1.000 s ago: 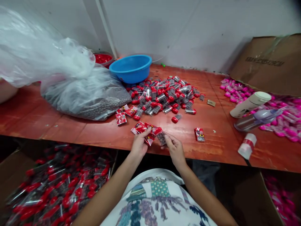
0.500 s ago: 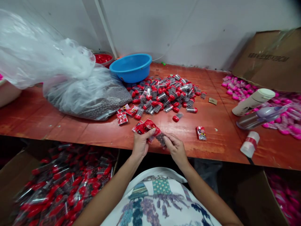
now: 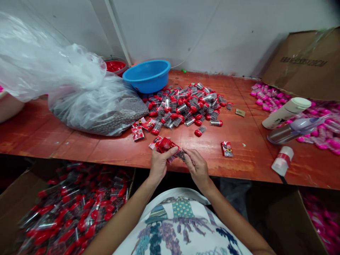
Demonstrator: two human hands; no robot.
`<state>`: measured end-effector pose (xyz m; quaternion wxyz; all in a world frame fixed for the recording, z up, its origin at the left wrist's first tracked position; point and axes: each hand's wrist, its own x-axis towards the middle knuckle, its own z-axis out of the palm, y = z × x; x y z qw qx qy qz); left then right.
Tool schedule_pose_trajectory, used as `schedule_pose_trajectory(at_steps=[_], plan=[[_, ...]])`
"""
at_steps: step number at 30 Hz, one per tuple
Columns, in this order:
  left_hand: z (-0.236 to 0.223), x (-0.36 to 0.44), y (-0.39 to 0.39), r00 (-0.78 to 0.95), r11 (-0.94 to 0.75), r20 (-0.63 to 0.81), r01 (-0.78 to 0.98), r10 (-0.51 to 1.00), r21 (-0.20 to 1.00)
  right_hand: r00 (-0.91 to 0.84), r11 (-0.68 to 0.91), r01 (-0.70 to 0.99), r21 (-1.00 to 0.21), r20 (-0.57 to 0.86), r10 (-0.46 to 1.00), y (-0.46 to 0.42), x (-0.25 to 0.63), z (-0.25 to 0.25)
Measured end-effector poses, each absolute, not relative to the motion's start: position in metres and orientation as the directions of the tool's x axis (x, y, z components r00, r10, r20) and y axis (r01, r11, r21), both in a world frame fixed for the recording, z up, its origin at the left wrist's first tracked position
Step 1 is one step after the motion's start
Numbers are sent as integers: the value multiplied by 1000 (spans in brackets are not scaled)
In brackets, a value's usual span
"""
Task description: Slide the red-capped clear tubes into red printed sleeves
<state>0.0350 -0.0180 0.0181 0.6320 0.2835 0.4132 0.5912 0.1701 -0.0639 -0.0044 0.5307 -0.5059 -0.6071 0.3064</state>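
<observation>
My left hand (image 3: 158, 163) is closed on a bunch of small red packets (image 3: 165, 144) at the near edge of the red wooden table (image 3: 239, 141). My right hand (image 3: 197, 166) pinches a small clear tube with dark contents (image 3: 181, 154) right beside those packets. The two hands nearly touch. Beyond them lies a pile of clear tubes with red caps (image 3: 186, 104). A few loose red packets (image 3: 138, 133) lie to the left of my hands and another single packet (image 3: 227, 148) lies to the right.
A large clear plastic bag of dark beads (image 3: 87, 102) fills the left of the table. Behind the pile stand a blue basin (image 3: 147, 75) and a red bowl (image 3: 116, 65). Bottles (image 3: 286, 113), pink-capped tubes (image 3: 324, 131) and a cardboard box (image 3: 305, 67) are right. A box of packed red tubes (image 3: 74, 209) is below left.
My hands have drawn closer together and slightly toward me, with the packets bunched tighter in the left hand. The view has shifted a little.
</observation>
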Motion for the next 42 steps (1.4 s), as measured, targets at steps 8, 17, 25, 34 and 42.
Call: schedule_pose_trajectory(at_steps=[8, 17, 25, 34, 42], plan=[[23, 35, -19, 81, 230, -218, -476, 973, 849, 184, 63, -22, -998, 58, 981, -68, 160, -8], [20, 28, -13, 96, 243, -223, -396, 970, 886, 112, 85, 6, -996, 85, 990, -66, 162, -15], [16, 28, -16, 95, 279, -264, -439, 960, 854, 110, 105, 61, -993, 111, 988, -65, 170, -9], [18, 33, -19, -15, 181, -199, -354, 980, 918, 111, 270, 276, -923, 309, 945, -71, 170, -8], [21, 30, -19, 148, 267, -225, -437, 963, 859, 128, -46, -216, -975, -75, 989, -71, 165, -7]])
